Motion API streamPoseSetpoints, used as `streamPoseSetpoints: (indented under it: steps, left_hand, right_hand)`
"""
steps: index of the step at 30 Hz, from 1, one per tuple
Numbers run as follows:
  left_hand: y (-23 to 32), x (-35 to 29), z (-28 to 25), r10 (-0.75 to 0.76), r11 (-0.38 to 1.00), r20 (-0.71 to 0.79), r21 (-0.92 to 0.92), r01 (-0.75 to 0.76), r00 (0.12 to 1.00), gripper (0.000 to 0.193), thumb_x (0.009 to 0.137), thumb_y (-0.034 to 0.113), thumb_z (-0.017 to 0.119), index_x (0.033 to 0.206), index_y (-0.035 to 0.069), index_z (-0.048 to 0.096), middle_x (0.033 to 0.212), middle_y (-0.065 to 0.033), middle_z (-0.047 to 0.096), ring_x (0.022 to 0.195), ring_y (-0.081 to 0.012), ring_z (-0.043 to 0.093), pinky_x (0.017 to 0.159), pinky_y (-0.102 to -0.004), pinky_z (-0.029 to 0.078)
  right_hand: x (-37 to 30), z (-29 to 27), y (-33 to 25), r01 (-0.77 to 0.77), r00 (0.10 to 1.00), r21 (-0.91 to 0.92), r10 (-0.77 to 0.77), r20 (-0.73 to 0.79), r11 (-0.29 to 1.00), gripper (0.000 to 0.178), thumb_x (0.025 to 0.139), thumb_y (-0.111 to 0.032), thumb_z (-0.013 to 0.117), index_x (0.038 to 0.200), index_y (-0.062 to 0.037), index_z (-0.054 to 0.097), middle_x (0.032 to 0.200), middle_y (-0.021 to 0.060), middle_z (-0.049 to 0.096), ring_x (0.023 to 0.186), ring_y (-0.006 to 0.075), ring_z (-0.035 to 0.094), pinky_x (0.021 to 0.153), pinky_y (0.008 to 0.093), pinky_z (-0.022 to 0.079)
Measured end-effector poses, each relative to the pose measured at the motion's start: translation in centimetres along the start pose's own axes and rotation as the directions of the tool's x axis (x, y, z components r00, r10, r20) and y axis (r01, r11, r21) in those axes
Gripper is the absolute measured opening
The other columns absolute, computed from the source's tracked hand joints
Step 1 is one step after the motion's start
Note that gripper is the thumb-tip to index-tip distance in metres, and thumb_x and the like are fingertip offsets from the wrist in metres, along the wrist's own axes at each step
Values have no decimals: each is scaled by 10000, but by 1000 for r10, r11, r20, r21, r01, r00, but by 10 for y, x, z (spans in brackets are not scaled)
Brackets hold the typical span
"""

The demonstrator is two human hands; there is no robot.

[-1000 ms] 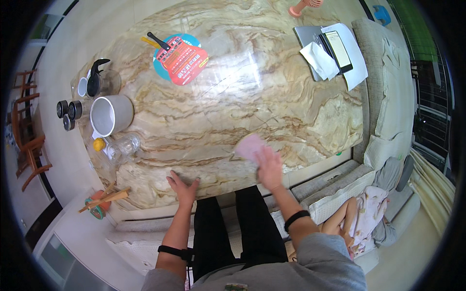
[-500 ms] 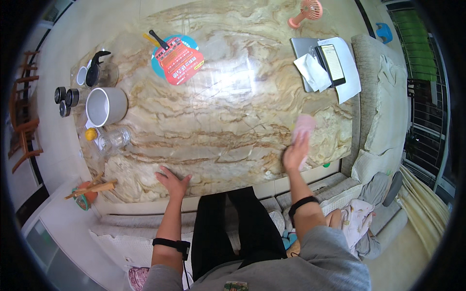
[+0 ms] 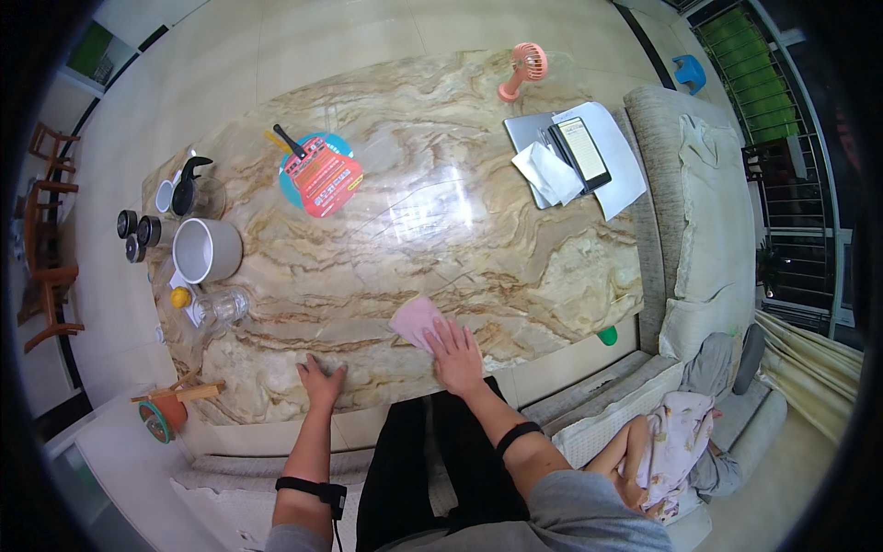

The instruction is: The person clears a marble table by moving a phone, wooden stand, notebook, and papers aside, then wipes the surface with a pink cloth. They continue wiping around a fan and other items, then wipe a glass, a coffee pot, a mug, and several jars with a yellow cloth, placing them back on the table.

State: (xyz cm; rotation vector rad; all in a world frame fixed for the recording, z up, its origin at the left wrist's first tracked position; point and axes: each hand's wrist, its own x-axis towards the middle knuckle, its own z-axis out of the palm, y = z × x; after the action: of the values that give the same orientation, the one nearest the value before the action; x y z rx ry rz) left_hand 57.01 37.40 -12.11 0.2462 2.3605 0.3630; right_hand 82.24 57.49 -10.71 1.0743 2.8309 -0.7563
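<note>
On the tabletop (image 3: 543,267), your right hand (image 3: 457,359) lies flat over a pink cloth (image 3: 414,320), your left hand (image 3: 320,384) spread and empty, wiping seemingly underway, its coverage unclear.

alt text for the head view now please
A person's right hand, fingers spread, lies on a pink cloth atop a brown-veined marbled table, the left hand resting by its near edge. A round pale grey pot stands at left, a coral-pink handheld fan at the far side.
</note>
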Motion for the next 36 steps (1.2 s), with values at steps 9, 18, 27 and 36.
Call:
streamPoseSetpoints:
  steps: [9, 18, 27, 36]
  left_hand:
    - [96, -30, 53, 198, 979, -41, -33, -199, 979, 1046, 722, 275, 855, 1532, -19, 262, 1578, -341, 159, 1463, -451, 224, 1194, -415, 248]
    - [181, -48, 126, 59, 995, -42, 82, -55, 997, 1261, 638, 299, 919, 1539, -74, 119, 1583, -369, 16, 1495, -468, 71, 1223, -413, 160]
    - [181, -42, 129, 49, 988, -33, 147, -44, 998, 1275, 665, 315, 911, 1535, -91, 72, 1578, -384, 3, 1499, -471, 47, 1223, -419, 128]
    - [176, -40, 124, 36, 981, 27, 191, -40, 999, 1299, 664, 369, 906, 1529, -108, 61, 1577, -388, -11, 1500, -474, 21, 1225, -432, 105]
  right_hand:
    - [54, -79, 167, -267, 953, -190, 230, -197, 945, 692, 823, -169, 571, 1481, -40, 399, 1583, 172, 317, 1475, 367, 261, 1193, 566, 177]
    - [29, -162, 347, -368, 896, -52, 340, -285, 928, 649, 836, -136, 527, 1461, 1, 421, 1562, 229, 326, 1457, 414, 273, 1194, 540, 198]
    - [-52, -81, 219, 116, 981, 129, -134, 142, 985, 568, 839, -77, 527, 1407, -79, 516, 1517, 134, 436, 1439, 360, 340, 1175, 554, 221]
    - [-75, -109, 281, -100, 994, -96, 104, 34, 990, 562, 850, -120, 574, 1409, -161, 534, 1547, 37, 417, 1453, 309, 329, 1159, 553, 249]
